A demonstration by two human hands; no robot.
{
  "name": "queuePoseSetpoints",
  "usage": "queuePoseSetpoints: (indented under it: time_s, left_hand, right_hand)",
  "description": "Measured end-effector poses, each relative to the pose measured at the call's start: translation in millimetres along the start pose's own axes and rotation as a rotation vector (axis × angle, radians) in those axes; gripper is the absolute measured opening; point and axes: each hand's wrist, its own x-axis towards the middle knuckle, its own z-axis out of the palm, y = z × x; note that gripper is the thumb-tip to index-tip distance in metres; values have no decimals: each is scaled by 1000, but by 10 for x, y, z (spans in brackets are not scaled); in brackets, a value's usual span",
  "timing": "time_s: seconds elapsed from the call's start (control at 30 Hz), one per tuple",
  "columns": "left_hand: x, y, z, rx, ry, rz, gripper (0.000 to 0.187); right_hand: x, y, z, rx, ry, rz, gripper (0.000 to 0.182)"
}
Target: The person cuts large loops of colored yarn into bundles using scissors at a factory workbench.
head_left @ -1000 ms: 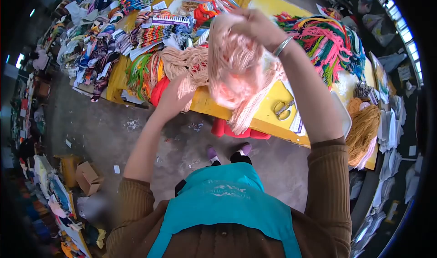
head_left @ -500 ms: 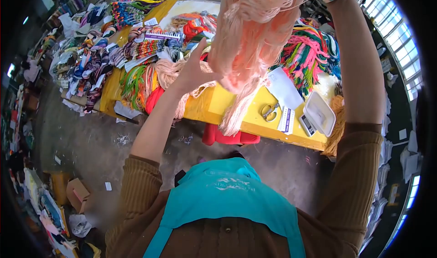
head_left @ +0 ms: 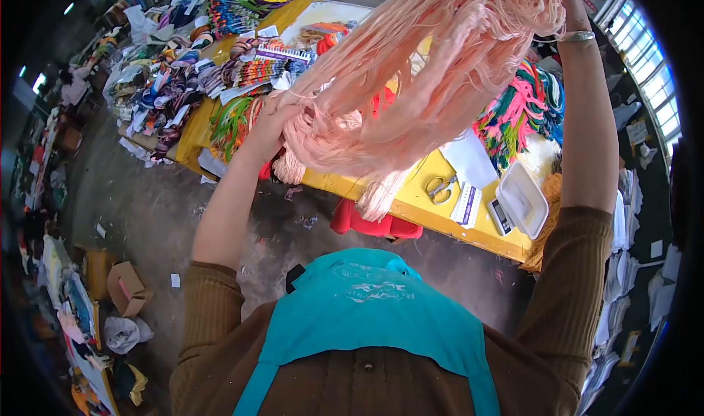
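Note:
A large hank of pale pink yarn is stretched in the air between my two hands, above the yellow table. My left hand grips its lower left end, fingers wrapped into the strands. At the upper right, my right hand is closed on the other end, partly hidden by yarn at the frame's top. Loose strands sag between them. Another pink bundle hangs over the table's front edge. Scissors lie on the table under the yarn, beside a printed card.
A white plastic tub and a small scale lie at the table's right. Multicoloured skeins are heaped behind them, and more yarn at the left. A red stool stands under the front edge. A person is far left.
My left hand has gone from open beside the yarn to closed on its lower end. The hank has been spread out to the left, and my right hand has shifted right.

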Motion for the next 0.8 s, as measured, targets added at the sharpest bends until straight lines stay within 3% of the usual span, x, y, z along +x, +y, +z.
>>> queuePoseSetpoints:
  time_s: [0.13, 0.17, 0.23, 0.33, 0.37, 0.4, 0.43, 0.5, 0.53, 0.57, 0.6, 0.67, 0.7, 0.73, 0.77, 0.8]
  left_hand:
    - [155, 22, 357, 325, -154, -44, 53]
    - [140, 49, 524, 430, -167, -34, 59]
    - [169, 17, 823, 508, -157, -49, 68]
    - [380, -84, 1051, 774, -214, -26, 60]
    - [450, -197, 1044, 688, -221, -32, 48]
    - [489, -190, 1107, 687, -220, -28, 48]
    - [519, -190, 1166, 776, -203, -85, 46]
    - [535, -225, 1220, 862, -185, -141, 43]
    - [523, -253, 1208, 689, -162, -105, 41]
    - [516, -284, 1167, 518, -138, -69, 40]
    - [502, -312, 1019, 520, -135, -68, 40]
    - [476, -337, 708, 987, -243, 563, 35]
    - [410, -167, 869, 474, -297, 310, 37]
    - [340, 11, 1039, -61, -252, 92, 39]
    - [230, 256, 1269, -249, -178, 21, 42]
    - [193, 383, 1383, -224, -118, 55, 40]
  right_hand:
    - [-5, -275, 88, -13, -63, -19, 27]
    - [149, -265, 19, 508, -362, 318, 26]
    - [39, -505, 185, -98, 2, 12, 25]
    - [195, -675, 150, -120, -94, -52, 24]
    - [204, -729, 128, -134, -94, -64, 25]
    - [238, -754, 52, -136, -97, -65, 25]
    - [309, -764, -79, 429, -345, 363, 25]
    - [271, -810, -273, 470, -355, 329, 26]
    - [251, -834, -369, 490, -361, 312, 27]
    - [4, -902, -317, -73, -69, -143, 28]
    - [-91, -916, -367, -70, -72, -144, 28]
    - [-257, -916, -590, -22, -9, -75, 30]
    - [-324, -907, -776, 2, 20, -40, 32]
    - [-298, -902, -1483, -87, 127, -19, 32]
    - [-350, -876, -1730, -95, -8, 54, 35]
    - [-403, -850, -1974, -112, -146, 126, 37]
